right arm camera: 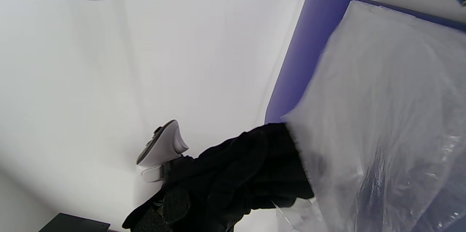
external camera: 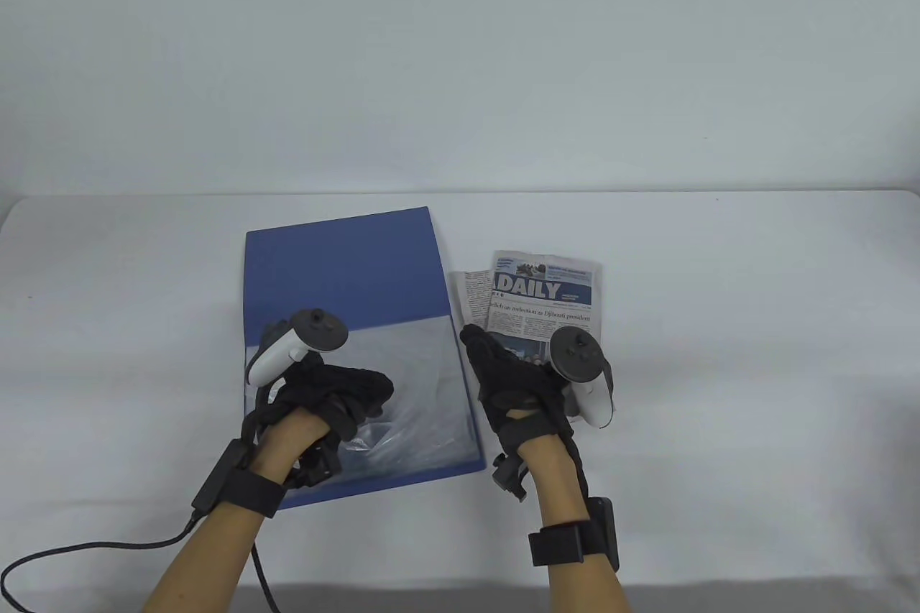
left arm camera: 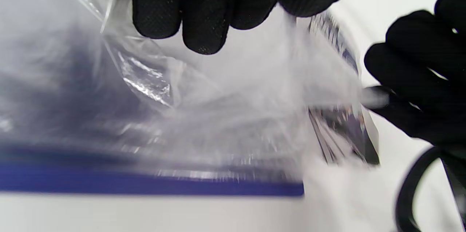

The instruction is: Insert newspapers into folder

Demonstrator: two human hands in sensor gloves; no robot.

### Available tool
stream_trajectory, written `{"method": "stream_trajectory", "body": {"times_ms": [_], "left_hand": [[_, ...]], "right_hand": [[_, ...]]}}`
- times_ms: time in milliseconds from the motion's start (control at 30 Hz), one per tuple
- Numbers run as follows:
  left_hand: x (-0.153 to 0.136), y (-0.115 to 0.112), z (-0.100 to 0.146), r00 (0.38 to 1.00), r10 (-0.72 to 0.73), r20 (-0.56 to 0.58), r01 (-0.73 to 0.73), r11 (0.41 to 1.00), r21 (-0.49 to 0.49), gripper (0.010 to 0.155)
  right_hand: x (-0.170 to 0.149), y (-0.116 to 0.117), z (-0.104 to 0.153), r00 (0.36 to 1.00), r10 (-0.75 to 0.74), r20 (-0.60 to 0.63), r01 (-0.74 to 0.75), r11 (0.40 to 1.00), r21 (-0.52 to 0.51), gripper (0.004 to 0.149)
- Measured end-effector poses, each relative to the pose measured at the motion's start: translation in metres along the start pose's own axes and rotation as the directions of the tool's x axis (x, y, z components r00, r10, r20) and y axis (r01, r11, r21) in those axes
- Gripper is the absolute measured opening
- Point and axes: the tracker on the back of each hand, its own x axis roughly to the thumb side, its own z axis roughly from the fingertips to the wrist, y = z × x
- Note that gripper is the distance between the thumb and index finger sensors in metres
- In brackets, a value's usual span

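Observation:
An open blue folder (external camera: 338, 268) lies on the table with a clear plastic sleeve (external camera: 413, 372) over its near half. My left hand (external camera: 345, 394) grips the sleeve's near part and holds it lifted and crumpled; the left wrist view shows my fingers (left arm camera: 204, 17) on the sleeve (left arm camera: 218, 108). A folded newspaper (external camera: 543, 293) headed "DAILY" lies just right of the folder. My right hand (external camera: 503, 369) lies over its near part and hides it. Whether that hand grips the paper cannot be seen.
A white cloth (external camera: 719, 354) covers the table. A black cable (external camera: 93, 548) runs from my left wrist to the near left edge. The folder's blue edge (left arm camera: 145, 184) lies close to the table's near side.

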Motion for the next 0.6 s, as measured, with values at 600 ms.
{"method": "stream_trajectory", "body": {"times_ms": [600], "left_hand": [[0.027, -0.047, -0.019, 0.959, -0.259, -0.114, 0.264, 0.964, 0.026, 0.093]], "right_hand": [[-0.002, 0.000, -0.004, 0.998, 0.044, -0.036, -0.043, 0.999, 0.015, 0.075]]}}
